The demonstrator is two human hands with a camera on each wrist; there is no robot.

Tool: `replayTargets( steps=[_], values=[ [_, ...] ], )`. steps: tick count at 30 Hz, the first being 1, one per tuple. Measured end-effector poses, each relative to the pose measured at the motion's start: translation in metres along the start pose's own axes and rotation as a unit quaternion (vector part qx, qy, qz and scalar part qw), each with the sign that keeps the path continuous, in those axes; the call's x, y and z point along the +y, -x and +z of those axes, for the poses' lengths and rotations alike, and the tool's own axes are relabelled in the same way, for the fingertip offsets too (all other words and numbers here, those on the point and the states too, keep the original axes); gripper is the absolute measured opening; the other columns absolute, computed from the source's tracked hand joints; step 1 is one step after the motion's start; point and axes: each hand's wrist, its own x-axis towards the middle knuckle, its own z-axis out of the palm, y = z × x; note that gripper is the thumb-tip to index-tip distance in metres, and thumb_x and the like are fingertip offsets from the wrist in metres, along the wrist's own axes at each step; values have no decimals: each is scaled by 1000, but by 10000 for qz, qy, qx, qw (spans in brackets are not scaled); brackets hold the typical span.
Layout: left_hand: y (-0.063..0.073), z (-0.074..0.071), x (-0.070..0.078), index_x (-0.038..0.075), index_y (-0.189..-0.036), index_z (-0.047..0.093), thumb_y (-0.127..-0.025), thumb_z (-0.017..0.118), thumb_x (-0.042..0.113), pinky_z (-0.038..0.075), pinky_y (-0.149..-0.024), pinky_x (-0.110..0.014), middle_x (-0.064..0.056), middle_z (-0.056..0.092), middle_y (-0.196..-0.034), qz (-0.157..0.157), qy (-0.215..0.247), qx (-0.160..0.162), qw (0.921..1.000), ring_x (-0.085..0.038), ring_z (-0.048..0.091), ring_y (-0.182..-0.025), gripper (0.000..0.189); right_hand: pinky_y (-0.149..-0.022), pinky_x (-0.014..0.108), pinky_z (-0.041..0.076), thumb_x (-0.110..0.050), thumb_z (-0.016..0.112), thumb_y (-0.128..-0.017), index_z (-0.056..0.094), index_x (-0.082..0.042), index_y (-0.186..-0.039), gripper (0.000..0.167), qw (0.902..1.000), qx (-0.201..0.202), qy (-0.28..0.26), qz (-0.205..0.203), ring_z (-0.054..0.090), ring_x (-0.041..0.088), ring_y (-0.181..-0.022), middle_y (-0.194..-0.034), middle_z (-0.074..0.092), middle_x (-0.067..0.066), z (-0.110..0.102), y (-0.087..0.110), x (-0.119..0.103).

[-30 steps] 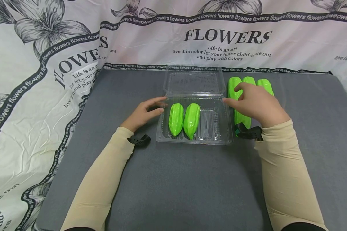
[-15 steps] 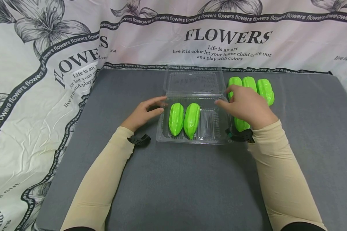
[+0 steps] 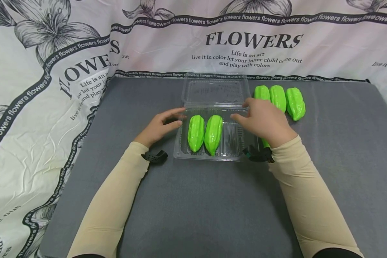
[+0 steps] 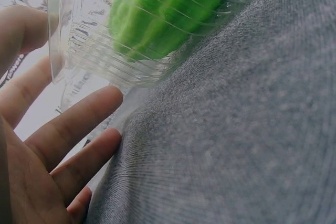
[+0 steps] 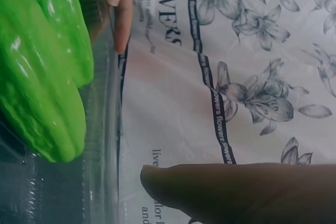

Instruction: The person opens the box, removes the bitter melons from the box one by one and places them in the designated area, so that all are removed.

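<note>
A clear plastic clamshell box (image 3: 233, 138) lies with two glossy green, ribbed, star-fruit-like fruits (image 3: 196, 133) side by side in its left part. My left hand (image 3: 156, 128) is at the box's left wall, fingers spread; in the left wrist view its fingertips (image 4: 111, 98) reach the rim. Over the box's right side is my right hand (image 3: 265, 122), its thumb and fingers apart and no fruit between them. In the right wrist view only one digit (image 5: 210, 187) of that hand shows. A further green fruit (image 3: 265, 143) sits mostly hidden beneath this hand.
The box's clear lid (image 3: 216, 93) leans back open behind it. Three more green fruits (image 3: 295, 104) stand in a row at the back right, partly behind the right hand. A printed flower cloth (image 3: 254, 50) borders the grey table (image 3: 193, 215) at the back and left.
My right hand has moved left, from the fruits at the right to over the right part of the box. My left hand and the fruits in the box stay put.
</note>
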Motion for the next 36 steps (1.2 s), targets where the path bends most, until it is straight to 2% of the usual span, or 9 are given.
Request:
replayTargets(
  steps=[6,11,15,19,23,28,30,33,36],
  values=[
    [0,0,0,19,-159,50,-107,62,25,46,-112,-55,-13,62,-147,36,-9,10,10000,-30,55,-139,54,-54,43,49,-46,67,-100,63,1,-138,61,9999,-16,-163,-55,62,25,-66,-70,65,6,9,-2,-6],
    [0,0,1,19,-159,49,-107,62,24,46,-112,-55,-13,62,-147,26,-8,3,10000,-29,55,-138,54,-51,38,46,-42,66,-102,59,6,-141,63,9990,-64,-434,-128,55,20,-51,-56,54,3,16,-3,-10],
    [1,0,2,19,-159,49,-107,62,24,46,-111,-55,-13,62,-147,12,-22,-3,10000,-29,55,-138,54,-53,38,46,-41,66,-103,57,10,-142,64,9984,15,-514,-231,51,18,-48,-54,48,1,21,-4,-14],
    [1,0,3,19,-159,50,-107,62,24,46,-111,-55,-13,62,-147,27,9,-14,10000,-29,55,-137,54,-59,42,49,-43,65,-103,58,10,-138,64,9985,-16,-505,-216,54,21,-56,-64,55,5,24,-4,-17],
    [1,0,3,19,-159,50,-107,62,24,46,-111,-54,-12,62,-147,30,40,-8,10000,-28,56,-137,53,-75,51,57,-46,64,-103,59,10,-137,66,9984,-169,-505,-190,61,25,-65,-73,63,11,30,-6,-19],
    [1,0,4,18,-158,50,-107,62,22,46,-111,-53,-13,62,-147,25,58,-6,10000,-28,56,-137,54,-81,55,56,-48,64,-102,66,7,-117,57,9987,-271,-335,-291,65,30,-74,-84,69,17,37,-9,-20],
    [1,0,4,17,-158,50,-106,62,22,46,-112,-53,-13,62,-147,29,62,-11,10000,-29,56,-137,54,-81,55,56,-50,64,-102,66,6,-118,58,9990,-279,-239,-271,68,34,-82,-93,72,21,38,-10,-20],
    [0,0,3,17,-158,50,-106,62,22,46,-112,-54,-14,62,-147,36,68,-20,10000,-29,55,-137,54,-88,59,56,-51,65,-101,64,8,-130,66,9991,-323,-165,-224,70,40,-99,-112,73,25,40,-10,-20],
    [0,0,2,17,-158,50,-106,62,23,46,-112,-54,-14,62,-147,40,77,-23,10000,-30,55,-137,54,-91,61,55,-52,64,-101,63,8,-134,69,9988,-412,-130,-220,71,42,-105,-120,72,27,42,-11,-20]
  ],
)
